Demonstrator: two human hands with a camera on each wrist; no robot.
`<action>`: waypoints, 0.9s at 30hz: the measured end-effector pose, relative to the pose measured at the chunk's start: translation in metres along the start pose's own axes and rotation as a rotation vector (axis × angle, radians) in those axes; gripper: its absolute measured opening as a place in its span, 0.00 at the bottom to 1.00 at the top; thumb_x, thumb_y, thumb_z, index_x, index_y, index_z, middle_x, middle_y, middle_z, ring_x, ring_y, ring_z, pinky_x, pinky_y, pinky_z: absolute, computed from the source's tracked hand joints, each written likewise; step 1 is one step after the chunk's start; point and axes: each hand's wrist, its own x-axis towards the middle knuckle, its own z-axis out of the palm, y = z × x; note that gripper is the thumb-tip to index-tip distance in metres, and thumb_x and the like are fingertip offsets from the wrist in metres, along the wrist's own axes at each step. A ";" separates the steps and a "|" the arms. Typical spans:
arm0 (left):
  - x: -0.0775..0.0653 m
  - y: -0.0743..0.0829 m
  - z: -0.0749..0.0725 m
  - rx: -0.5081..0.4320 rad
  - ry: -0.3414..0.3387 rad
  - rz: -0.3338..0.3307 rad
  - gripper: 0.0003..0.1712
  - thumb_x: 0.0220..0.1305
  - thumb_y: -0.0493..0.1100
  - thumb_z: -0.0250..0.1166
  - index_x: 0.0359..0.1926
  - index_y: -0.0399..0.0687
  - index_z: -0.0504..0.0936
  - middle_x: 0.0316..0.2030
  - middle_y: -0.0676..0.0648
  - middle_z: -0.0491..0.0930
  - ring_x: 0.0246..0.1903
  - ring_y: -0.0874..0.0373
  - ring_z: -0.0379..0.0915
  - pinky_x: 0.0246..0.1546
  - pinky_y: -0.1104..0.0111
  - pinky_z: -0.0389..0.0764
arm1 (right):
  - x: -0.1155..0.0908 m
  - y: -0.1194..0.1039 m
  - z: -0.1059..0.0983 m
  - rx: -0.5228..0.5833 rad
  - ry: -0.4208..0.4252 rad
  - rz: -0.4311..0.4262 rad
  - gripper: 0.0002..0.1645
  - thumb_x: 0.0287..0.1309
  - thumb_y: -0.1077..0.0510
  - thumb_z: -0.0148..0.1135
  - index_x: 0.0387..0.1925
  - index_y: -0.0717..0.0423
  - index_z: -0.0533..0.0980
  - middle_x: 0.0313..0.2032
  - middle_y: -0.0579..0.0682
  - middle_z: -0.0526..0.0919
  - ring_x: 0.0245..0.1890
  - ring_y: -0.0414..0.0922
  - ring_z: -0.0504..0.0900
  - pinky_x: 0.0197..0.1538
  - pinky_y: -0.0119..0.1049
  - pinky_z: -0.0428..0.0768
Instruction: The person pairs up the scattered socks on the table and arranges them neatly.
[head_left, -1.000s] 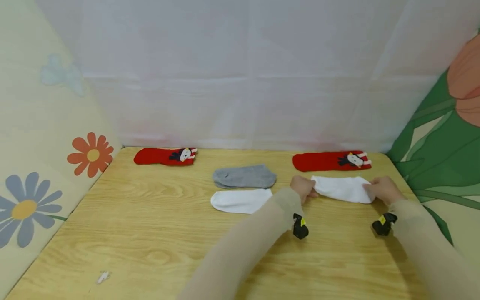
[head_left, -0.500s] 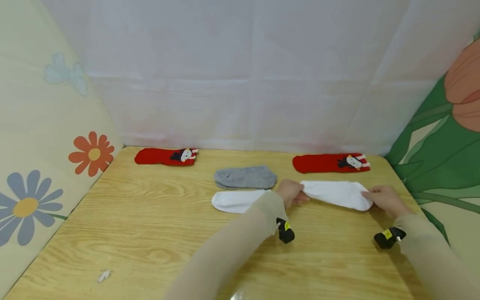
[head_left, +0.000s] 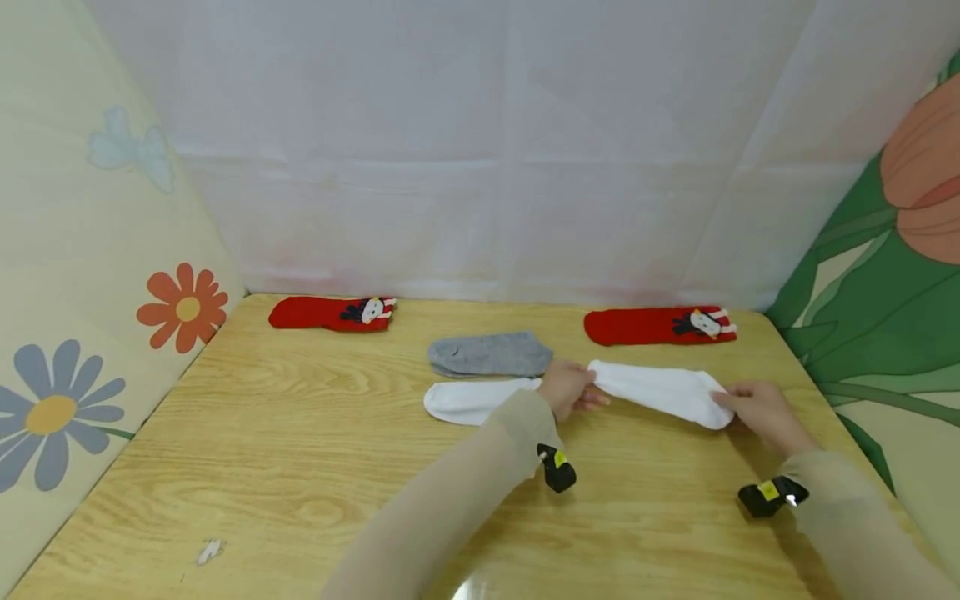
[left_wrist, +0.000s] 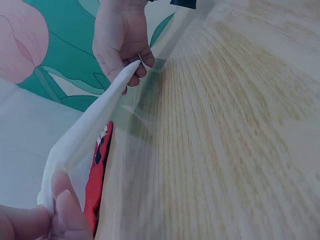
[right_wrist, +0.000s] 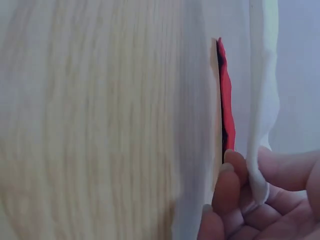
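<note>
A white sock (head_left: 656,390) is stretched between my two hands, held up off the table as both wrist views show. My left hand (head_left: 567,388) pinches its left end between thumb and fingers. At the other end my right hand (head_left: 767,414) pinches the sock, with the thumb on one side and fingertips on the other (right_wrist: 260,200). A second white sock (head_left: 468,402) lies flat to the left, its right end hidden behind my left hand and sleeve. Just beyond that one is a grey sock (head_left: 489,355).
One red sock with a cartoon figure (head_left: 637,326) lies at the back right of the wooden table (head_left: 300,467), behind the held sock. Another red sock (head_left: 322,313) is at the back left. A white cloth wall (head_left: 450,167) closes off the back.
Both hands have shifted toward the front with the white sock, the left one also moving left. The sock now hangs longer and slants down to the right. The other socks stay put.
</note>
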 end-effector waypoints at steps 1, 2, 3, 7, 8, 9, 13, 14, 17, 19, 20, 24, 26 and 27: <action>-0.001 0.000 -0.001 0.003 0.001 0.003 0.07 0.70 0.32 0.56 0.44 0.30 0.77 0.34 0.34 0.83 0.17 0.62 0.76 0.16 0.78 0.73 | -0.001 0.000 0.001 0.004 0.004 0.003 0.29 0.70 0.53 0.52 0.48 0.83 0.69 0.36 0.57 0.77 0.30 0.40 0.73 0.32 0.33 0.78; -0.002 0.001 -0.002 0.011 0.003 0.010 0.08 0.70 0.32 0.56 0.45 0.30 0.77 0.34 0.35 0.83 0.16 0.63 0.74 0.15 0.78 0.73 | -0.003 -0.001 0.002 0.006 0.010 0.005 0.30 0.70 0.52 0.52 0.50 0.83 0.68 0.37 0.59 0.77 0.31 0.39 0.74 0.32 0.33 0.78; -0.003 0.001 -0.004 0.019 0.002 0.019 0.09 0.70 0.32 0.56 0.47 0.29 0.77 0.35 0.34 0.83 0.16 0.64 0.74 0.16 0.79 0.72 | -0.005 -0.002 0.003 0.002 0.016 0.001 0.31 0.70 0.52 0.52 0.50 0.83 0.68 0.38 0.61 0.77 0.31 0.39 0.74 0.32 0.33 0.78; -0.009 0.000 -0.014 0.043 0.012 0.046 0.14 0.71 0.32 0.55 0.53 0.27 0.74 0.32 0.36 0.83 0.14 0.65 0.71 0.16 0.79 0.71 | -0.014 -0.009 0.008 -0.014 0.030 -0.006 0.35 0.71 0.50 0.50 0.54 0.84 0.65 0.44 0.68 0.76 0.32 0.40 0.74 0.33 0.33 0.77; -0.011 0.000 -0.016 0.046 0.013 0.046 0.15 0.71 0.32 0.55 0.55 0.26 0.73 0.31 0.38 0.83 0.14 0.66 0.70 0.16 0.79 0.70 | -0.016 -0.011 0.009 -0.018 0.031 -0.005 0.36 0.71 0.49 0.49 0.55 0.84 0.65 0.45 0.70 0.75 0.33 0.40 0.73 0.33 0.33 0.77; -0.012 -0.001 -0.019 0.050 0.011 0.045 0.16 0.70 0.32 0.55 0.56 0.26 0.73 0.30 0.39 0.82 0.14 0.66 0.69 0.16 0.79 0.70 | -0.018 -0.013 0.010 -0.019 0.029 -0.002 0.36 0.71 0.49 0.48 0.56 0.84 0.64 0.47 0.71 0.75 0.34 0.41 0.73 0.33 0.33 0.77; -0.016 -0.002 -0.029 0.069 -0.005 0.035 0.20 0.71 0.32 0.55 0.60 0.25 0.70 0.30 0.41 0.81 0.15 0.65 0.71 0.17 0.78 0.72 | -0.023 -0.019 0.013 -0.012 0.029 0.002 0.38 0.71 0.47 0.47 0.58 0.84 0.63 0.48 0.73 0.74 0.34 0.43 0.74 0.34 0.33 0.78; -0.017 -0.002 -0.031 0.069 -0.008 0.031 0.21 0.71 0.33 0.55 0.61 0.25 0.69 0.32 0.41 0.81 0.16 0.65 0.72 0.18 0.78 0.72 | -0.024 -0.021 0.014 -0.013 0.034 -0.005 0.37 0.71 0.48 0.47 0.57 0.84 0.63 0.48 0.72 0.74 0.34 0.43 0.74 0.34 0.33 0.78; -0.023 -0.003 -0.039 0.076 -0.007 0.041 0.21 0.71 0.34 0.55 0.61 0.26 0.69 0.38 0.38 0.82 0.17 0.64 0.74 0.18 0.78 0.72 | -0.026 -0.025 0.019 -0.018 0.041 -0.022 0.37 0.72 0.48 0.48 0.56 0.84 0.64 0.46 0.72 0.75 0.33 0.43 0.75 0.34 0.34 0.78; -0.026 -0.005 -0.044 0.088 -0.003 0.059 0.21 0.71 0.34 0.55 0.61 0.26 0.70 0.41 0.38 0.81 0.18 0.64 0.74 0.19 0.77 0.72 | -0.028 -0.027 0.023 -0.021 0.050 -0.032 0.36 0.72 0.49 0.48 0.56 0.84 0.66 0.47 0.73 0.75 0.33 0.42 0.76 0.34 0.34 0.78; -0.028 -0.006 -0.046 0.091 0.002 0.066 0.20 0.71 0.34 0.56 0.60 0.25 0.70 0.41 0.36 0.81 0.18 0.63 0.75 0.19 0.77 0.73 | -0.028 -0.029 0.025 -0.025 0.053 -0.032 0.36 0.72 0.48 0.48 0.56 0.83 0.66 0.48 0.73 0.75 0.34 0.41 0.76 0.35 0.34 0.78; -0.034 -0.007 -0.056 0.120 0.014 0.091 0.20 0.72 0.34 0.55 0.59 0.25 0.71 0.41 0.32 0.82 0.20 0.62 0.77 0.20 0.76 0.75 | -0.032 -0.034 0.033 -0.009 0.080 -0.045 0.35 0.71 0.48 0.50 0.56 0.82 0.67 0.52 0.75 0.73 0.33 0.38 0.75 0.34 0.33 0.79; -0.037 -0.006 -0.060 0.127 0.023 0.093 0.19 0.71 0.34 0.55 0.57 0.25 0.72 0.40 0.31 0.82 0.22 0.58 0.80 0.20 0.75 0.76 | -0.033 -0.036 0.037 0.001 0.093 -0.043 0.35 0.71 0.48 0.50 0.56 0.82 0.68 0.53 0.75 0.73 0.33 0.37 0.75 0.34 0.32 0.79; -0.038 -0.006 -0.062 0.132 0.026 0.094 0.19 0.71 0.34 0.55 0.57 0.25 0.72 0.41 0.33 0.82 0.25 0.56 0.82 0.21 0.75 0.77 | -0.034 -0.037 0.039 0.007 0.097 -0.040 0.35 0.71 0.48 0.51 0.57 0.81 0.68 0.53 0.74 0.73 0.33 0.37 0.75 0.34 0.32 0.79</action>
